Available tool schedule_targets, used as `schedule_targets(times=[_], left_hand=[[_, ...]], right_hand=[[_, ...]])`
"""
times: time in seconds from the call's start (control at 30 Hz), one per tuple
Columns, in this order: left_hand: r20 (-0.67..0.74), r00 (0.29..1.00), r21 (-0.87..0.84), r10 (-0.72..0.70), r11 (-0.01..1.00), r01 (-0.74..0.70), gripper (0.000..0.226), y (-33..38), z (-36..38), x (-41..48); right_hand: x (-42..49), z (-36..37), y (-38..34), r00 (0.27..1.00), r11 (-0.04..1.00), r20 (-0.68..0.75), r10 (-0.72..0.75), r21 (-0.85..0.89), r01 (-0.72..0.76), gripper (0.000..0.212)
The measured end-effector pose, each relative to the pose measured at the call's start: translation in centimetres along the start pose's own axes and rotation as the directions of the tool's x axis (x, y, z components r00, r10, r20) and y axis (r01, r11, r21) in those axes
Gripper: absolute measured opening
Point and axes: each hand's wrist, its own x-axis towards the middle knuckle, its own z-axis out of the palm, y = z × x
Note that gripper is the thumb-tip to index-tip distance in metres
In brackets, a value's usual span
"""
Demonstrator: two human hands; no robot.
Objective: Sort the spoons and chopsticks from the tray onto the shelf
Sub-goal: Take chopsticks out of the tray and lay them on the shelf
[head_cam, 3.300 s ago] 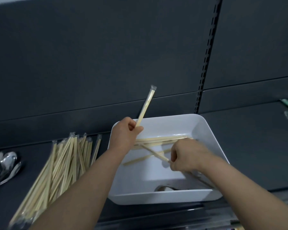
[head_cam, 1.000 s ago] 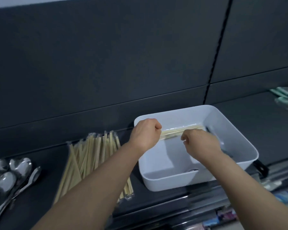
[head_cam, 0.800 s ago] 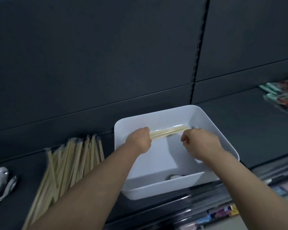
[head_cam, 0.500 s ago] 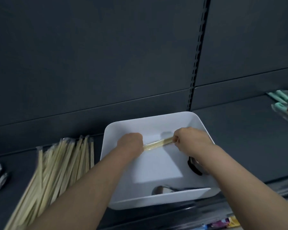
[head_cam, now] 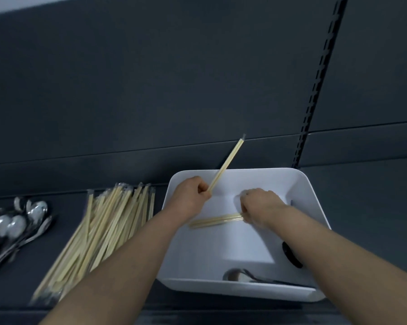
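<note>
White plastic tray (head_cam: 301,184), lower right: last wrapped chopsticks.
Left hand (head_cam: 190,194) grips one pair (head_cam: 226,165); right hand (head_cam: 258,205) pinches another (head_cam: 215,222) — lift together, lay parallel on pile (head_cam: 99,231).

The scene was dim and bluish, the white tray (head_cam: 301,184) brightest, with a soft shadow across its floor. The spoons (head_cam: 14,226) glinted at the shelf's left edge. Wide-angle distortion bent the shelf lines, and detail was soft throughout.

Your left hand (head_cam: 191,194) grips one wrapped chopstick pair (head_cam: 226,165) tilted upward over the white tray (head_cam: 301,184). Your right hand (head_cam: 260,205) pinches more chopsticks (head_cam: 214,221) inside it. A spoon (head_cam: 240,276) lies by the tray's near wall.
</note>
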Motion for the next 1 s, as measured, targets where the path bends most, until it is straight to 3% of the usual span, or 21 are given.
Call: schedule_targets(times=[0.13,0.2,0.33,0.47,0.57,0.7,0.8,1.0], left_hand=[[-0.044,0.998,-0.107,-0.036,0.994,0.031,0.006,0.5,-0.3,0.0],[-0.066,0.998,-0.132,-0.021,0.991,0.012,0.006,0.7,-0.9,0.0],[-0.122,0.992,-0.194,0.025,0.98,-0.049,0.009,0.6,-3.1,-0.3],[-0.246,0.969,-0.363,0.001,0.927,-0.093,0.012,-0.7,-5.8,-0.6],[-0.289,0.956,-0.423,-0.04,0.902,-0.09,0.01,-2.5,-7.7,-1.2],[-0.179,0.982,-0.352,-0.062,0.936,-0.006,0.014,-6.5,-9.4,-2.4],[-0.123,0.986,-0.34,-0.11,0.938,0.063,0.014,-10.1,-11.1,-3.5],[-0.085,0.969,-0.309,-0.231,0.931,0.194,0.016,-17.8,-14.4,-6.6]], right_hand=[[-0.5,0.7,-1.7,0.986,0.925,-0.051,-0.16,-0.357,0.132,0.034],[-0.3,0.8,-2.3,0.979,0.899,-0.055,-0.197,-0.408,0.158,0.028],[-0.9,-1.1,-2.4,0.994,0.971,-0.03,-0.107,-0.217,0.099,0.026],[-2.4,-4.0,-2.7,0.985,0.991,-0.114,0.129,0.063,-0.122,0.012],[-3.8,-6.7,-4.8,0.965,0.922,-0.131,0.225,0.35,-0.168,0.019],[-3.9,-8.8,-11.2,0.973,0.732,-0.129,0.192,0.68,-0.054,0.009],[-2.9,-9.2,-16.8,0.977,0.664,-0.127,0.174,0.748,-0.021,0.003],[0.6,-6.5,-25.6,0.991,0.725,-0.039,0.128,0.685,-0.066,0.004]])
